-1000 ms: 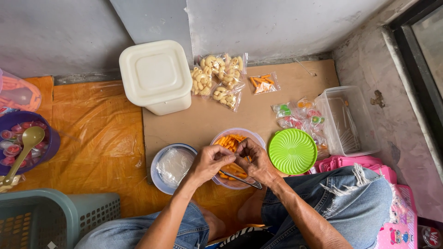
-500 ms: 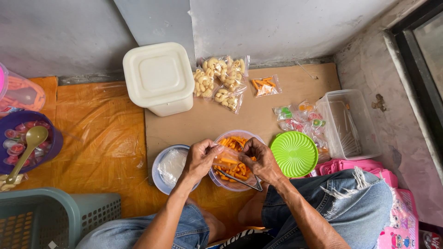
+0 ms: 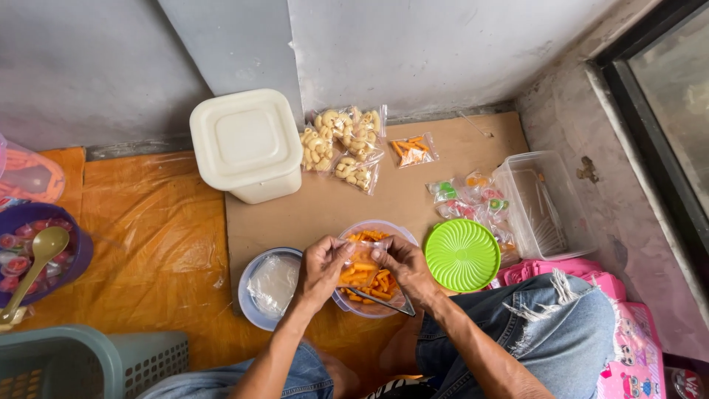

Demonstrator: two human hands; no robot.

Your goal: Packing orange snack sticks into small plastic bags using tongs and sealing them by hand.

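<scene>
Both my hands hold a small clear plastic bag (image 3: 360, 264) with orange stick snacks in it, over a round clear tub (image 3: 378, 229) of the same orange sticks. My left hand (image 3: 322, 269) pinches the bag's left top edge. My right hand (image 3: 403, 267) pinches the right top edge. Metal tongs (image 3: 387, 299) lie across the tub under my right hand. A bright green round lid (image 3: 462, 254) lies just right of the tub.
A blue-rimmed bowl of empty clear bags (image 3: 272, 280) sits left of my hands. Behind are a cream square container (image 3: 246, 142), bags of macaroni snacks (image 3: 341, 145), one bag of orange sticks (image 3: 412, 151), jelly cup packs (image 3: 467, 196), a clear box (image 3: 543, 207). A teal basket (image 3: 74, 363) stands lower left.
My hands have drawn apart and lowered slightly, and the small bag with orange sticks is now stretched between them. The view has shifted a little.
</scene>
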